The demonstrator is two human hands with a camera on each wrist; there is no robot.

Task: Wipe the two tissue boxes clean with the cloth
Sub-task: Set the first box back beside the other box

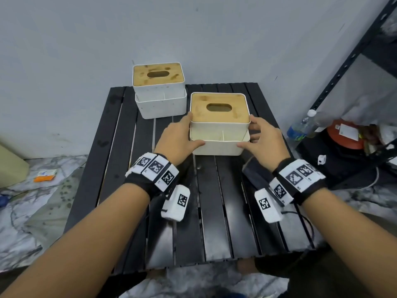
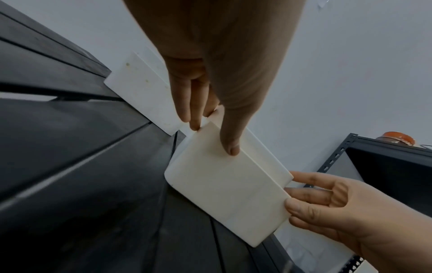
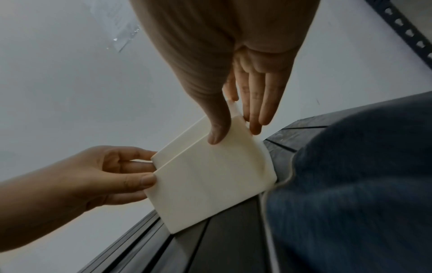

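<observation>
Both hands grasp the near tissue box (image 1: pixel 220 125) from either side on the black slatted table (image 1: pixel 120 147): the left hand (image 1: pixel 177 136) with thumb on its front wall and fingers round the left side, the right hand (image 1: pixel 263 139) likewise on the right. The far tissue box (image 1: pixel 160 91) stands just beyond, to the left. The dark cloth (image 1: pixel 257 175) lies under the right wrist.

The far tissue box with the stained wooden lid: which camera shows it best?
The head view: the far tissue box shows whole there, with its blotched lid, slot and speckled white front. The left wrist view catches only part of its white side, behind the fingers. The right wrist view does not show it.
</observation>
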